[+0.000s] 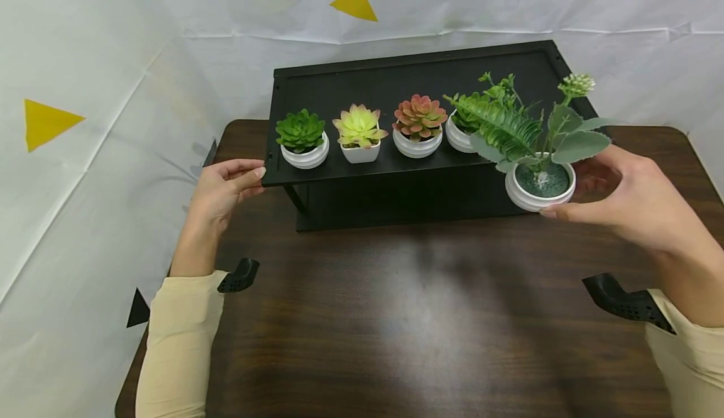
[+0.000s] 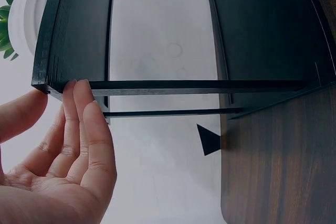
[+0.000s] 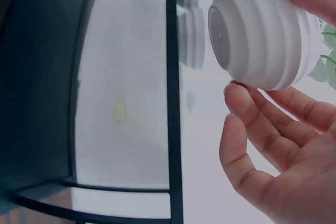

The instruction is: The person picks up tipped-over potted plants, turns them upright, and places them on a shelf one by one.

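My right hand (image 1: 633,198) holds a potted artificial plant (image 1: 540,182) with fern fronds, broad pale-green leaves and a whitish flower head. Thumb and fingers grip its ribbed white pot (image 3: 262,35), tilted beside the top board in the right wrist view. At the other end, my left hand (image 1: 223,192) pinches the front left corner of a black two-tier shelf (image 1: 351,85), thumb at the board's edge and fingers underneath. Along the top board stand a green succulent (image 1: 301,132), a yellow-green one (image 1: 359,127), a reddish one (image 1: 420,119) and another green one (image 1: 460,122), partly hidden by the held plant.
The shelf stands on a dark brown wooden table (image 1: 396,317), near the white sheeting (image 1: 452,3) behind. More white sheeting hangs on the left. Yellow triangles (image 1: 356,3) and black ones (image 1: 138,310) mark the sheets. The shelf's lower board (image 1: 384,207) sits under the top one.
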